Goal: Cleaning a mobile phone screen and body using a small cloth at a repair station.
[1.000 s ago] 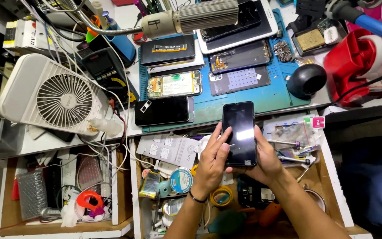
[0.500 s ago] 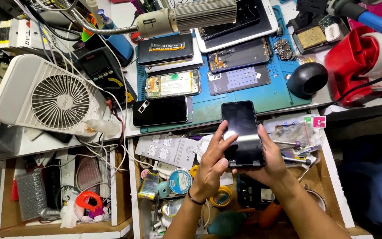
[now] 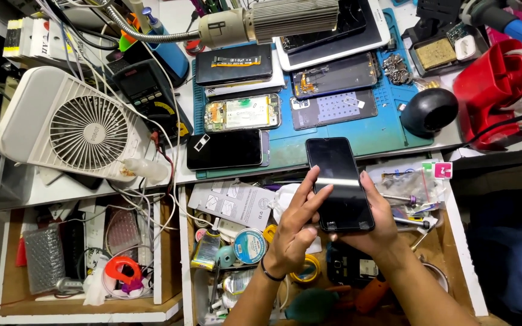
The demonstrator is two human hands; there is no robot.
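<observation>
Cluttered desk (image 3: 170, 181) with white fan (image 3: 70, 124) at left, blue mat (image 3: 357, 136) carrying opened phones, your right hand (image 3: 373, 226) cradling a dark phone (image 3: 339, 184) above the open drawer (image 3: 183, 253), grip wrapped round its lower edge, your left hand (image 3: 294, 232) fingers spread, fingertips (image 3: 314, 175) touching the screen.

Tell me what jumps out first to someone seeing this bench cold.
First comes the dark smartphone at centre, cradled from beneath by the right hand while the left hand touches its left edge with the fingertips, above an open drawer of clutter. Next is the white fan lying on the bench at the left. Behind the hands, the blue work mat carries several opened phones, and a red tape dispenser sits at far right.
</observation>
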